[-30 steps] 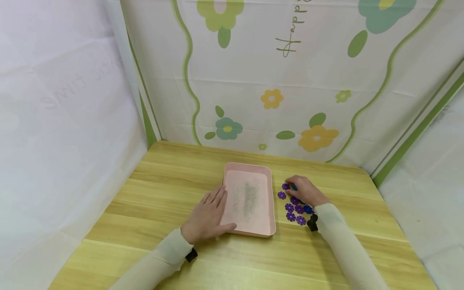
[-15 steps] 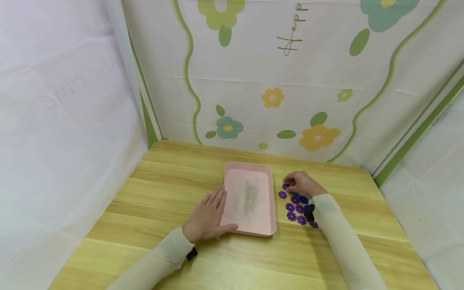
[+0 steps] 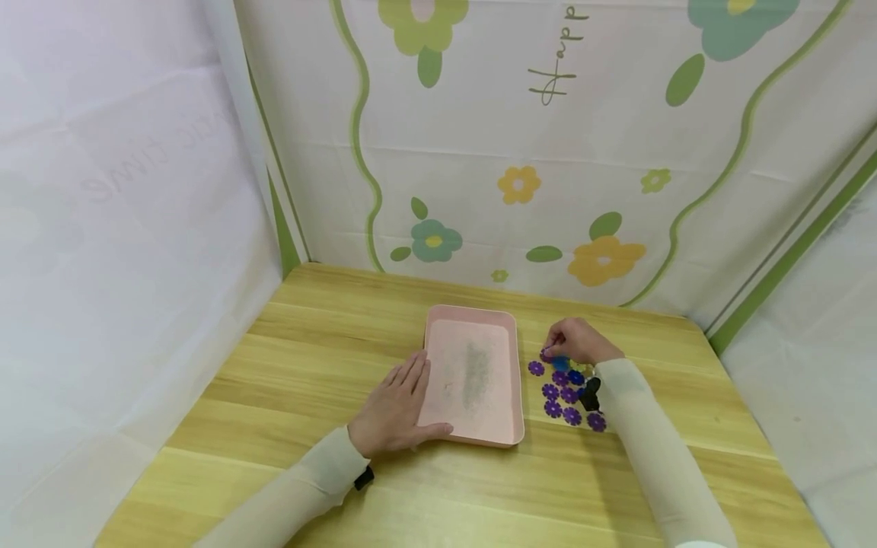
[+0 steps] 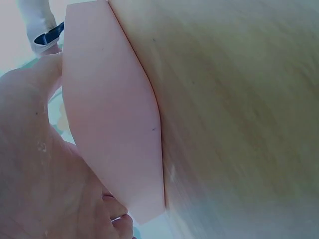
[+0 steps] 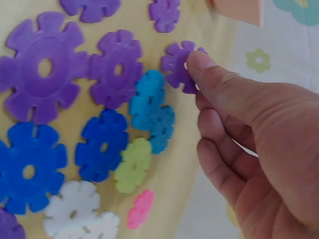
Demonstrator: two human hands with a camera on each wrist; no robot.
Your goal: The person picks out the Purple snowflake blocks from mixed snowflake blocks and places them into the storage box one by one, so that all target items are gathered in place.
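Note:
Between thumb and fingers, my right hand [image 3: 581, 342] pinches a purple notched snowflake disc [image 5: 175, 63] at the far end of a spread of such discs. Close by in the right wrist view lie other purple discs [image 5: 70, 92], two light blue discs [image 5: 144, 109], dark blue discs [image 5: 92, 162] and a yellow-green disc [image 5: 130, 174]. White discs [image 5: 62, 219] and a small pink disc [image 5: 141, 209] lie nearest the wrist. My left hand [image 3: 389, 411] rests with straight fingers along the left side of a shallow pink tray [image 3: 448, 335], its thumb at the near left corner.
The wood-grain table [image 3: 308, 358] runs back to a white curtain [image 3: 466, 152] printed with flowers. More white cloth [image 3: 123, 266] hangs at the left, and another sheet [image 3: 808, 411] closes the right side. Greyish smudges mark the tray's floor.
My right hand has taken hold of the purple disc at the far end and shifted slightly right with it. The left hand and tray hold their places.

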